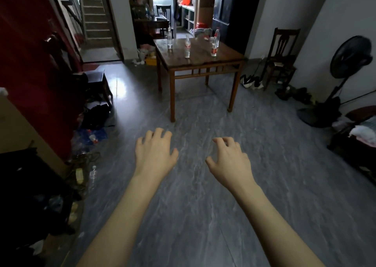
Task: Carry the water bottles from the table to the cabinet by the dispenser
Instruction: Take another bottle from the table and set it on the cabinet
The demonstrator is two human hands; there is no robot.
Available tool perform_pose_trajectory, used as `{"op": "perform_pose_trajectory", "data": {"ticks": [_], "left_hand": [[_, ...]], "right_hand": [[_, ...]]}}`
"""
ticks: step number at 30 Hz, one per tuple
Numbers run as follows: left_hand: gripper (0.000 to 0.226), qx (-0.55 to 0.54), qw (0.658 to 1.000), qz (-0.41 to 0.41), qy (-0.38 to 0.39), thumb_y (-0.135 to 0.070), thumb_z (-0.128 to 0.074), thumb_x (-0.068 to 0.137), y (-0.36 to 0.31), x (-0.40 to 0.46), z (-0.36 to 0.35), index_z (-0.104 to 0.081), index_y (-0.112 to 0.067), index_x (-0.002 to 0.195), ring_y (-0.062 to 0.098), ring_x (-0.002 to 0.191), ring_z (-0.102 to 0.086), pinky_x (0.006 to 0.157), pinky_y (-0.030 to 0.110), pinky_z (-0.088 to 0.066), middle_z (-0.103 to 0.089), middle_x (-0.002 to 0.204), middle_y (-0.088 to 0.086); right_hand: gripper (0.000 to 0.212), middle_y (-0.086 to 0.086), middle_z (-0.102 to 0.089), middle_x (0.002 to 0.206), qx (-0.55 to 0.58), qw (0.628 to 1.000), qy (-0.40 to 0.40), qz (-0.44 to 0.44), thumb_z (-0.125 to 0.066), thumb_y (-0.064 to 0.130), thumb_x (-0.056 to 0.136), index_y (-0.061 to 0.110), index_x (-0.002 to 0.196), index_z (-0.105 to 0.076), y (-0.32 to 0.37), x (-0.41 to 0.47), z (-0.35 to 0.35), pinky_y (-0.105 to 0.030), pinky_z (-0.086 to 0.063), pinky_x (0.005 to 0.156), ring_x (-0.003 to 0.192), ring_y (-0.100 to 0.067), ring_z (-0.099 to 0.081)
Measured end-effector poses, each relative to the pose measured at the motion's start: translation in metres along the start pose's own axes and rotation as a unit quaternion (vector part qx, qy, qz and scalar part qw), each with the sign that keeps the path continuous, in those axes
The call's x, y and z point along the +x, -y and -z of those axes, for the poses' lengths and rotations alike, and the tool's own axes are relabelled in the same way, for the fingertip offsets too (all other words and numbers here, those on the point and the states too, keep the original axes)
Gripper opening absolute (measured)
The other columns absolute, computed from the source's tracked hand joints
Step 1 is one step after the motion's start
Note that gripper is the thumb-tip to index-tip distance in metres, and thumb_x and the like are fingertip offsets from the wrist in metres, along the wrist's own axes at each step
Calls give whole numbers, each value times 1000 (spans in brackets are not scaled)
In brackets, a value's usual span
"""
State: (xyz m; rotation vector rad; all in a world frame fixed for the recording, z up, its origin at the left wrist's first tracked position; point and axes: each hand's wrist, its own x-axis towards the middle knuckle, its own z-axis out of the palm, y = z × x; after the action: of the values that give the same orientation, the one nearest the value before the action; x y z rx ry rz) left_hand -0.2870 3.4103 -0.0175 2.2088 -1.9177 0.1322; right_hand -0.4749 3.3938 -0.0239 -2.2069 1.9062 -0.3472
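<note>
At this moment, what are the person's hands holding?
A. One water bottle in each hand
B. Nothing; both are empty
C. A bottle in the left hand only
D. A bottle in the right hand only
B: the left hand and right hand are open over bare floor, and the bottles stand on the table ahead.

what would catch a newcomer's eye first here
Two bare arms reach forward over the grey floor, the left hand and right hand open and empty. Ahead stands a wooden table with upright water bottles on top. A black fan stands by the right wall.
</note>
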Motion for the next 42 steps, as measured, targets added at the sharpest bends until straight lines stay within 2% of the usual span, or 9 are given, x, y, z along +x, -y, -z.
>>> {"op": "perform_pose_trajectory", "data": {"ticks": [10, 17, 23, 30, 36, 42], "left_hand": [[40, -11, 998, -56, -11, -44, -58, 90, -12, 129, -24, -61, -24, 125, 25, 120, -51, 93, 39, -40, -56, 132, -1], [47, 17, 997, -73, 33, -50, -57, 90, -44, 235, -59, -54, -27, 131, 23, 126, -47, 97, 39, -39, -49, 137, -2], [59, 39, 990, -80, 109, -56, -57, 90, -90, 341, -91, -44, -29, 140, 24, 136, -39, 107, 42, -34, -39, 149, -1], [66, 55, 986, -62, 144, -62, -55, 88, -120, 441, -117, -39, -31, 144, 25, 139, -35, 110, 45, -31, -32, 154, -2], [57, 58, 991, -37, 111, -56, -54, 90, -120, 516, -133, -45, -28, 139, 24, 136, -39, 108, 44, -32, -38, 151, -2], [54, 51, 991, -24, 118, -54, -52, 92, -104, 595, -166, -45, -28, 139, 24, 136, -39, 109, 45, -31, -38, 151, -1]], "right_hand": [[49, -6, -45, 140, -3, 1000, 4, -13, -53, 39, 92, 19, 137, -46, -13, 127, -8, -48, -43, 98, 127, -29, -46], [51, -5, -44, 142, -4, 1000, -5, -11, -55, 39, 91, 20, 138, -46, -53, 233, -11, -47, -43, 99, 129, -28, -45], [53, -5, -41, 146, -16, 1000, 1, -9, -54, 41, 92, 22, 140, -43, -100, 341, 0, -47, -41, 101, 131, -28, -42], [55, -6, -36, 152, -7, 1000, 8, 16, -53, 44, 93, 21, 142, -42, -128, 462, 7, -49, -37, 106, 138, -29, -36], [55, -4, -37, 152, -2, 999, 19, 46, -53, 46, 93, 22, 141, -43, -122, 542, 0, -47, -36, 107, 137, -27, -37], [54, -4, -39, 150, -18, 997, 47, 60, -54, 44, 92, 22, 141, -44, -109, 626, -21, -48, -36, 106, 136, -27, -39]]}}
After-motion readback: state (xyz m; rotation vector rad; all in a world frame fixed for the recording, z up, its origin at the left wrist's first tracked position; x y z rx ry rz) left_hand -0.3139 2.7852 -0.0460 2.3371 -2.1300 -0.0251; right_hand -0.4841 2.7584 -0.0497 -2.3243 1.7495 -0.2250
